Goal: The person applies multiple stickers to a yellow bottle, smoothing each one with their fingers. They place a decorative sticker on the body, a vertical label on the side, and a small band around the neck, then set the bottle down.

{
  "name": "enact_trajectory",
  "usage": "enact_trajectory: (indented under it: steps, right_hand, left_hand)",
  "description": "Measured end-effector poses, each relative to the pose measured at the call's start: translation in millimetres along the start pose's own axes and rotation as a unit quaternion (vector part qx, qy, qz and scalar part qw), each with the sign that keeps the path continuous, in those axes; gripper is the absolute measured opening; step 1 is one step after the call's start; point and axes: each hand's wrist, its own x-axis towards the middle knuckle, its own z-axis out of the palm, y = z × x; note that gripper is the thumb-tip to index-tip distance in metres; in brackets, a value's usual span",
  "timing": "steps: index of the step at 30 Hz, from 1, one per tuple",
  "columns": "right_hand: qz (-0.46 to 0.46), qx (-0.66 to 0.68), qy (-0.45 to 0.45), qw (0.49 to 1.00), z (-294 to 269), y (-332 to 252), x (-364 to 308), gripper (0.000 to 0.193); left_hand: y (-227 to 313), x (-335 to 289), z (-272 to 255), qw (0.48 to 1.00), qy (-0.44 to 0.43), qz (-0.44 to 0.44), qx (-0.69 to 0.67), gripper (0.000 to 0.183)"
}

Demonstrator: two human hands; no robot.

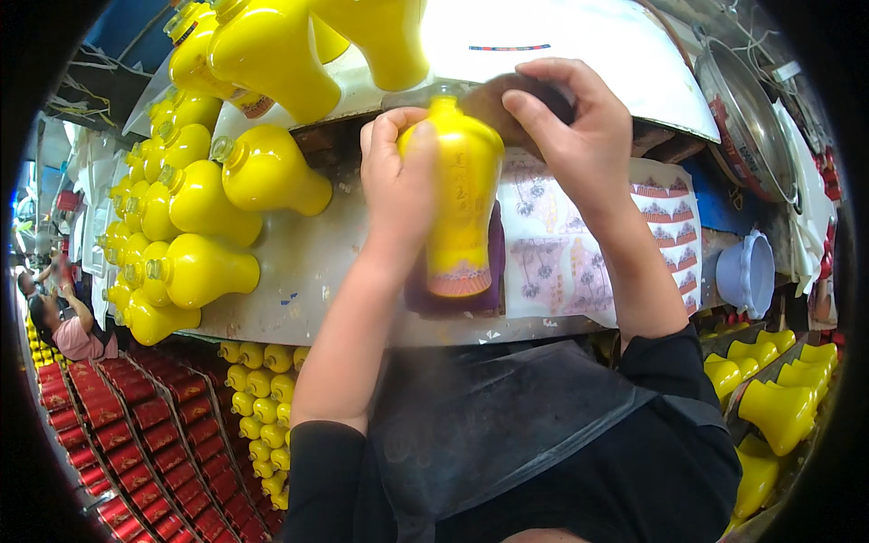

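My left hand (398, 176) grips a glossy yellow bottle (462, 204) by its shoulder, holding it upright above the worktable (299, 271). A patterned band runs around the bottle's foot. My right hand (575, 127) presses a dark brown pad (493, 100) against the bottle's upper right side near the neck. Under the bottle lies a purple cloth (493, 271).
Many more yellow bottles (204, 204) lie piled on the table's left and top. Printed decal sheets (588, 244) cover the table's right part. A pale blue bowl (747, 271) stands at right, yellow bottles (778, 407) below it. Crates of bottles (258, 407) and red boxes (118, 434) fill the floor; a person (68, 326) sits far left.
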Motion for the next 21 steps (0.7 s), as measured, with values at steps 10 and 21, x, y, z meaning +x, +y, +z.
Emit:
enact_trajectory:
  steps: [10, 21]
  right_hand:
    - [-0.06, -0.083, -0.039, 0.994, 7.1, 10.3, 7.6, 0.023]
    - [-0.127, -0.145, -0.157, 0.969, 16.3, 1.5, 41.5, 0.02]
  left_hand:
    - [-6.8, -16.6, -8.1, 0.996, -0.073, -0.002, -0.048, 0.043]
    - [7.2, -23.2, 3.6, 0.968, 0.019, -0.047, -0.246, 0.043]
